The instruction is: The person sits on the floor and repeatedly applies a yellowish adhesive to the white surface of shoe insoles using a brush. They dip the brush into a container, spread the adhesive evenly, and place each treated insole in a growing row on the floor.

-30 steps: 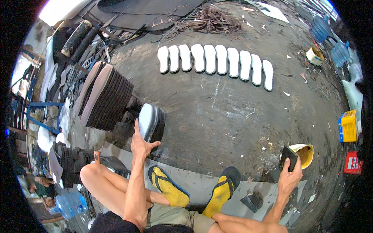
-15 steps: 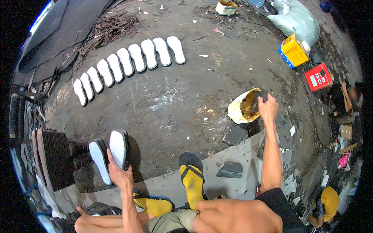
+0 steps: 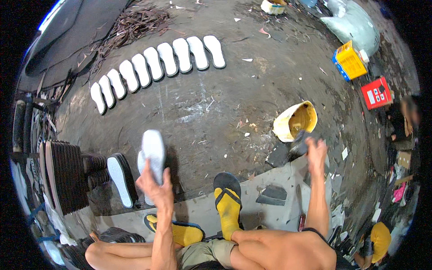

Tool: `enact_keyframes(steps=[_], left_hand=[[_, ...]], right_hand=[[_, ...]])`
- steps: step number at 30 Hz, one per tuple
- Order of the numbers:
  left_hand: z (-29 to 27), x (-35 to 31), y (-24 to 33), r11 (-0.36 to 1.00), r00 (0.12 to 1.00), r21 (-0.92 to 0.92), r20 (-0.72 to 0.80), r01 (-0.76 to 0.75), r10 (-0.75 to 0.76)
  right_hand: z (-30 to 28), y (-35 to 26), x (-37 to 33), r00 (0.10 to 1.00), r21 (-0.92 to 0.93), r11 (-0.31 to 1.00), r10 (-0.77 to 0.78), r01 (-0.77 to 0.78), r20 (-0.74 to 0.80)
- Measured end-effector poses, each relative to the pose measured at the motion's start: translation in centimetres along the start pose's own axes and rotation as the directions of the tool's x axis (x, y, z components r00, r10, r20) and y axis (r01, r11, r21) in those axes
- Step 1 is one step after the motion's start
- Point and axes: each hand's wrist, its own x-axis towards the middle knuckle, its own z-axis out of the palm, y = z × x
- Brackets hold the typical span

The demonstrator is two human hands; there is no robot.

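Note:
My left hand (image 3: 154, 186) is closed around a white-topped shoe sole (image 3: 153, 147), lifted above a second sole that it partly hides. Just left of it lies a small pile of white-topped soles (image 3: 120, 182). My right hand (image 3: 317, 153) grips a dark flat scrap (image 3: 299, 143), its end by the near rim of a pale yellow tub (image 3: 282, 125). Brown, glue-like stuff coats the inside of the tub. Farther off, several white-topped soles (image 3: 166, 58) lie side by side in a curved row on the floor.
A tall stack of dark soles (image 3: 67, 180) stands at the left. Dark offcuts (image 3: 271, 195) lie near my sandalled foot (image 3: 227, 198). At the far right are a yellow-and-blue can (image 3: 349, 61), a red box (image 3: 377, 93) and a pale sack (image 3: 353, 27). People sit at the right edge.
My left hand has raised a sole from the pile, leaving another beneath. My right hand has drawn the dark scrap out of the tub and toward me. The view has shifted slightly.

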Motion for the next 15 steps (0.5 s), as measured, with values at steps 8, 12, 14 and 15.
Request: enact_keyframes(steps=[8, 12, 14, 15], left_hand=[[12.0, -1.4, 8.0, 0.992, 0.908, -0.080, 0.401, -0.095, 0.119], [10.0, -3.5, 5.9, 0.977, 0.872, -0.089, 0.441, -0.193, 0.213], [8.9, -4.5, 5.0, 0.986, 0.830, -0.041, 0.535, -0.162, 0.159], [8.6, -4.7, 4.6, 0.988, 0.808, -0.077, 0.568, -0.137, 0.156]], right_hand=[[9.6, -13.1, -12.7, 0.746, 0.482, 0.760, -0.605, 0.436, 0.278], [21.1, -12.1, -13.5, 0.733, 0.245, 0.812, -0.584, 0.530, 0.349], [24.4, -9.8, -13.0, 0.654, 0.024, 0.742, -0.605, 0.669, 0.454], [25.4, -9.0, -12.3, 0.714, -0.079, 0.786, -0.508, 0.613, 0.482]])
